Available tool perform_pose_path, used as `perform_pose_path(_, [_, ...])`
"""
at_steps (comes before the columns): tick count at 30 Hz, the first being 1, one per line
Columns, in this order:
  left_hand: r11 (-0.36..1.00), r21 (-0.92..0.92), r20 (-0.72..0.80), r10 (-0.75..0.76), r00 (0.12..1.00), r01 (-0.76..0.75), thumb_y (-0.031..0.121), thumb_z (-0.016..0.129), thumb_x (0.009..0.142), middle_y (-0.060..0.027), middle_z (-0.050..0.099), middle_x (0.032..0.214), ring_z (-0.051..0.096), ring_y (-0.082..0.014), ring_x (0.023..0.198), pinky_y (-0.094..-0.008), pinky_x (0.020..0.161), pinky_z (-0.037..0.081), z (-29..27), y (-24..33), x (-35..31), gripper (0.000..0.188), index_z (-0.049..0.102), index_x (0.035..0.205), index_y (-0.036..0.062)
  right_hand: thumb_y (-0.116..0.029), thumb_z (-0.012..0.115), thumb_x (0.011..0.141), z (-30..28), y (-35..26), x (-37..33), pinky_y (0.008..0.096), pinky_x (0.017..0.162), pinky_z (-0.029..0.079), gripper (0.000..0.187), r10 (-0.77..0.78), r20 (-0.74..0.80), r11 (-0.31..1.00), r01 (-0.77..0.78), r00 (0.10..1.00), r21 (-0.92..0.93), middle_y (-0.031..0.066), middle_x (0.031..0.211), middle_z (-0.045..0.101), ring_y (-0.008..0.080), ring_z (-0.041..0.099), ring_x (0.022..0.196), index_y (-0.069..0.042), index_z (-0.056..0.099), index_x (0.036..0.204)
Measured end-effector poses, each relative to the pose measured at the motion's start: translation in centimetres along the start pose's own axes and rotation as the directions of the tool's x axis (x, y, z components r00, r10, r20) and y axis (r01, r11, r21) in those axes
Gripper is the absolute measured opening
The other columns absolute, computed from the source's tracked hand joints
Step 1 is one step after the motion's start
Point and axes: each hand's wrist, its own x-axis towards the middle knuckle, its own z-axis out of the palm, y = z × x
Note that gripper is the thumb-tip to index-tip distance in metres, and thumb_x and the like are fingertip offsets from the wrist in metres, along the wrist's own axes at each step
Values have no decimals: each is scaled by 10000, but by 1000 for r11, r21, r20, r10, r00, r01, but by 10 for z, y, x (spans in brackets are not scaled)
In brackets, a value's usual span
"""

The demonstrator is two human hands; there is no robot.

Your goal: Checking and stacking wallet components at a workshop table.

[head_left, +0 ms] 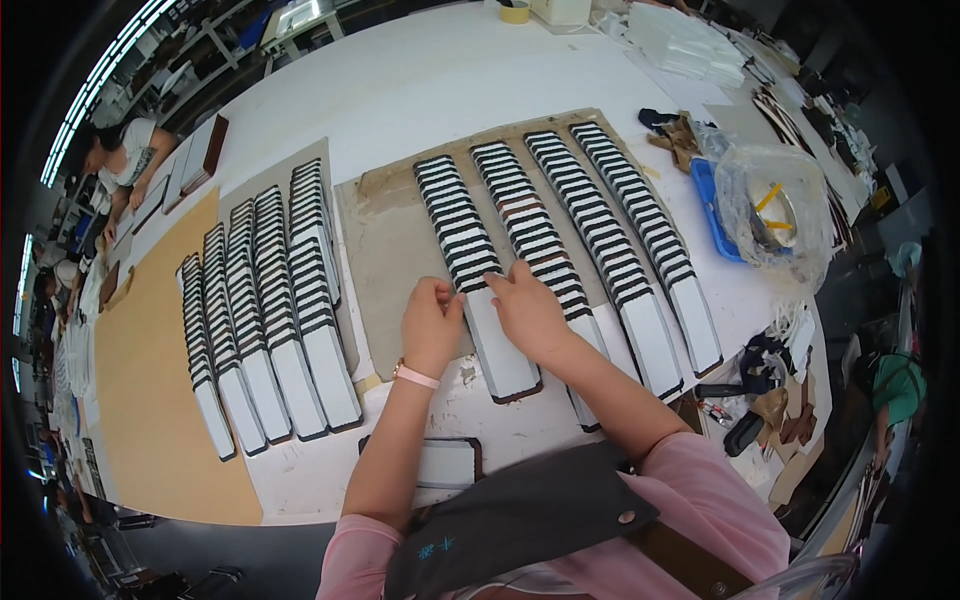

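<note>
Before me, a row of overlapping flat white pieces with dark scalloped edges point(505, 355) runs away across the table, the nearest piece showing most of its face. My left hand point(433, 325) is at this row's left side, thumb and fingers pinched together by the edge; what is between them, if anything, is too small to make out. My right hand point(527, 310) lies over the row's right side, its fingers apart and fingertips touching the pieces. Similar rows stand to the right, the closest being a row point(590, 350) partly under my right forearm. One loose white piece point(445, 462) lies near my waist.
Several more rows point(285, 350) lie at the left on grey board, beside a tan sheet point(150, 400). A blue tray point(715, 210) and a plastic-lined bowl point(775, 215) are at the right, above scraps and tools point(745, 400). Another person point(130, 165) works at the far left.
</note>
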Motion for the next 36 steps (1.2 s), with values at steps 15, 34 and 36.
perform_pose_path(15, [171,-962,10,801,599,-211,119,634,921,-123,664,939,635,-231,740,-319,593,503,-184,144,-202,138,714,992,31,-164,756,777,12,-91,-101,411,818,447,324,-607,149,781,552,781,291,136,987,566,312,538,933,0,624,1024])
perform_pose_path(34, [997,33,-377,-46,925,64,9,603,877,-111,652,983,612,-232,849,-322,757,481,-160,1,-259,193,656,1062,23,-243,799,718,57,-124,-150,486,1003,355,633,-599,192,797,601,777,57,234,1278,467,402,435,1191,3,529,1235])
perform_pose_path(36, [997,12,-392,-66,918,77,10,604,878,-112,650,984,608,-237,859,-327,760,481,-152,-13,-258,199,652,1070,26,-241,793,724,56,-122,-149,487,1009,351,618,-597,189,799,599,780,52,231,1283,466,402,441,1186,4,532,1228])
